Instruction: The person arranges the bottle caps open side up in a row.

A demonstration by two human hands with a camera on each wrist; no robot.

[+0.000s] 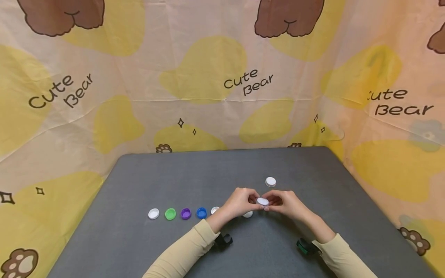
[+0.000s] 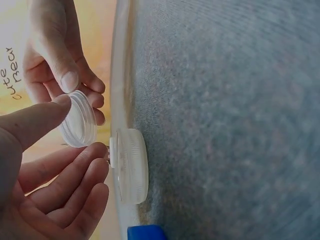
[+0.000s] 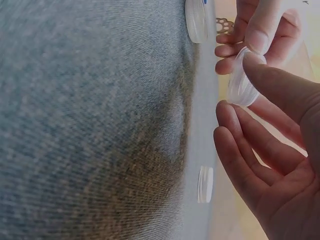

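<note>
Above the grey table, both hands hold one whitish, see-through plastic bottle cap (image 1: pixel 262 201) between them. My left hand (image 1: pixel 240 202) pinches its left side between thumb and fingers. From the other side, my right hand (image 1: pixel 287 203) grips the same cap. In the left wrist view the cap (image 2: pixel 80 120) is tilted, its ridged rim showing and a thumb of each hand on its edge. The right wrist view shows the cap (image 3: pixel 243 80) between the two thumbs and fingertips. Just below the hands, a white cap (image 1: pixel 248 214) on the table is partly hidden.
Left of the hands, a row holds a white cap (image 1: pixel 153 214), a green cap (image 1: pixel 170 214), a purple cap (image 1: pixel 185 214), a blue cap (image 1: pixel 201 213) and a half-hidden white cap (image 1: pixel 215 209). Another white cap (image 1: pixel 270 182) lies beyond the hands. A printed cloth (image 1: pixel 208 77) surrounds the table (image 1: pixel 167 173).
</note>
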